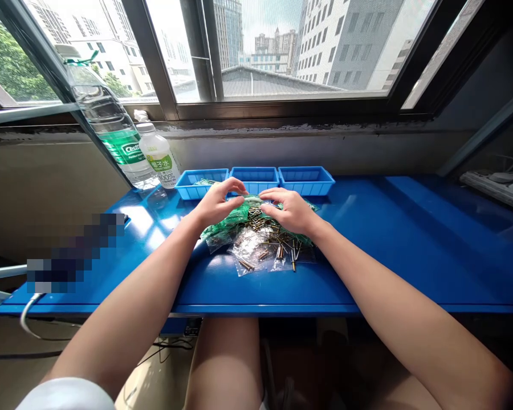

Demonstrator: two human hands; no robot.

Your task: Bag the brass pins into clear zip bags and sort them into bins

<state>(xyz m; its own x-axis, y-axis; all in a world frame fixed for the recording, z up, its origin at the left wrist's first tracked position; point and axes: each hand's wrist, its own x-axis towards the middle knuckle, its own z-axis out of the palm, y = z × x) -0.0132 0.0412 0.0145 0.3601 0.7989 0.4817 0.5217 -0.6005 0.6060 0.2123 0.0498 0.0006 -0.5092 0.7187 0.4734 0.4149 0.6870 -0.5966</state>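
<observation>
My left hand point(220, 200) reaches over the pile from the left, its thumb and curved fingers apart, with a green plastic bag point(238, 213) just under it. From the right comes my right hand point(289, 209), fingers stretched out and thumb apart, above the pile's right part. Between and below the hands lies a heap of small, thin brass-coloured and silvery metal pins point(260, 223). Clear plastic bags point(248, 246) lie at the front of the heap, with a few copper-coloured pieces in or on them. Whether my fingertips touch the green plastic, I cannot tell.
Three blue bins stand behind the heap: a left bin point(188, 191) with something green inside, a middle bin point(256, 187) and a right bin point(306, 188). A large water bottle point(111, 122) and a smaller bottle point(159, 154) stand at left. A blurred-out object point(74, 256) lies on the blue table point(393, 256).
</observation>
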